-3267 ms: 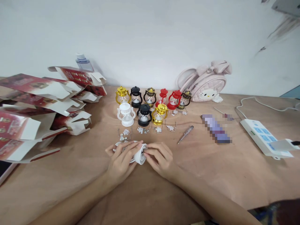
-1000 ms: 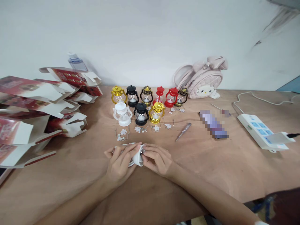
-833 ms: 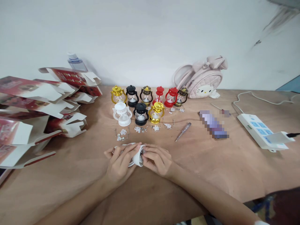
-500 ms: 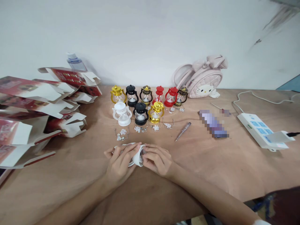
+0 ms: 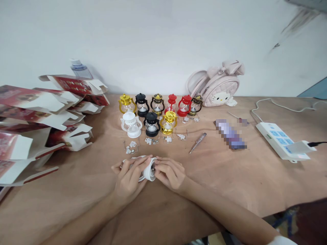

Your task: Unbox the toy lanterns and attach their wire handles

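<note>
A small white lantern (image 5: pixel 147 174) lies on its side in my left hand (image 5: pixel 129 178), whose fingers are wrapped round it. Its open base faces right and shows small metal parts inside. The fingertips of my right hand (image 5: pixel 170 173) are pinched together at that opening; whatever they grip is hidden. Just beyond my hands stand a white lantern (image 5: pixel 131 130), a black lantern (image 5: pixel 152 130) and a gold lantern (image 5: pixel 169 127), upright. In front of them lie bent wire handles and small metal pieces (image 5: pixel 131 148). A clear-handled screwdriver (image 5: pixel 198 143) rests to the right.
Several more lanterns (image 5: pixel 142 107) form a back row near the wall. Opened red-and-white boxes (image 5: pixel 74 136) are piled at left, with a bottle (image 5: pixel 80 69) behind. A pink bag (image 5: pixel 219 90), a blurred-out phone (image 5: pixel 230 134) and a white power strip (image 5: pixel 281 141) with its cable are at right.
The whole view has shifted slightly, so things appear a little further left. Both hands keep nearly the same hold at the white lantern, with small finger movement at its base.
</note>
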Demonstrator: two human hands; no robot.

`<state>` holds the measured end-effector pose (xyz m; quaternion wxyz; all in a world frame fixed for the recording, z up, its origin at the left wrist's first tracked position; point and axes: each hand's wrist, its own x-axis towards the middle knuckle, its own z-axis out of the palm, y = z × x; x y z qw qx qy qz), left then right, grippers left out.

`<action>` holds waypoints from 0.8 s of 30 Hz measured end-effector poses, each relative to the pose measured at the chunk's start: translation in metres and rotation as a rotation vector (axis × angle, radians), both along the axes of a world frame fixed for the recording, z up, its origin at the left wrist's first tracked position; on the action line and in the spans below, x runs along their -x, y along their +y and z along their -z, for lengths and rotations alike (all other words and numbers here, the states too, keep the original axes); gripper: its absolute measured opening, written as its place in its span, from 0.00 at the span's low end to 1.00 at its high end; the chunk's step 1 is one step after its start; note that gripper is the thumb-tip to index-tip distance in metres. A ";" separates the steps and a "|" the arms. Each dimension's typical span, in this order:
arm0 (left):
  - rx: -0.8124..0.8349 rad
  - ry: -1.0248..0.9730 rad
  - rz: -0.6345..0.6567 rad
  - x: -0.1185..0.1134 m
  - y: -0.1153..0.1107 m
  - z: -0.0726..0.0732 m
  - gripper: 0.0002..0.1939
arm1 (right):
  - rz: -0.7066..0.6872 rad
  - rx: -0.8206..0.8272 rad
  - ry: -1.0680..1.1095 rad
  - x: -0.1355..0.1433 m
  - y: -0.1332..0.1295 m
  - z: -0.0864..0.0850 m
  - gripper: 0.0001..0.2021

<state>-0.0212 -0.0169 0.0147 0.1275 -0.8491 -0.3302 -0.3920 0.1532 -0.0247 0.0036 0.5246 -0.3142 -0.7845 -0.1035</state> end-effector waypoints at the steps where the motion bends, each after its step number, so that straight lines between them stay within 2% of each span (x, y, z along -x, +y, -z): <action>1: 0.004 0.002 0.003 0.000 0.000 0.000 0.15 | -0.006 0.014 0.007 0.000 0.000 -0.001 0.07; 5: 0.030 -0.006 -0.018 -0.002 0.000 0.001 0.14 | 0.009 0.114 0.025 0.002 0.000 -0.004 0.08; 8: 0.017 -0.001 -0.087 -0.003 0.001 0.001 0.11 | 0.002 0.260 0.111 0.005 -0.001 -0.003 0.07; 10: -0.002 0.008 -0.135 -0.003 0.002 0.002 0.09 | -0.021 0.401 0.247 0.008 -0.003 -0.001 0.07; 13: -0.021 0.020 -0.147 -0.002 0.006 0.001 0.09 | -0.086 0.686 0.570 0.014 -0.005 0.001 0.07; 16: -0.078 0.083 -0.091 -0.002 0.012 -0.008 0.12 | -0.230 1.068 0.953 0.019 -0.003 -0.001 0.08; 19: -0.232 0.288 0.024 -0.007 0.018 -0.024 0.15 | -0.452 1.449 1.335 0.017 0.004 -0.005 0.10; 21: -0.352 0.433 0.108 -0.013 0.023 -0.036 0.18 | -0.538 1.626 1.552 0.013 0.009 -0.007 0.10; 24: -0.451 0.582 0.249 -0.019 0.036 -0.050 0.19 | -0.567 1.759 1.735 0.007 0.015 -0.008 0.10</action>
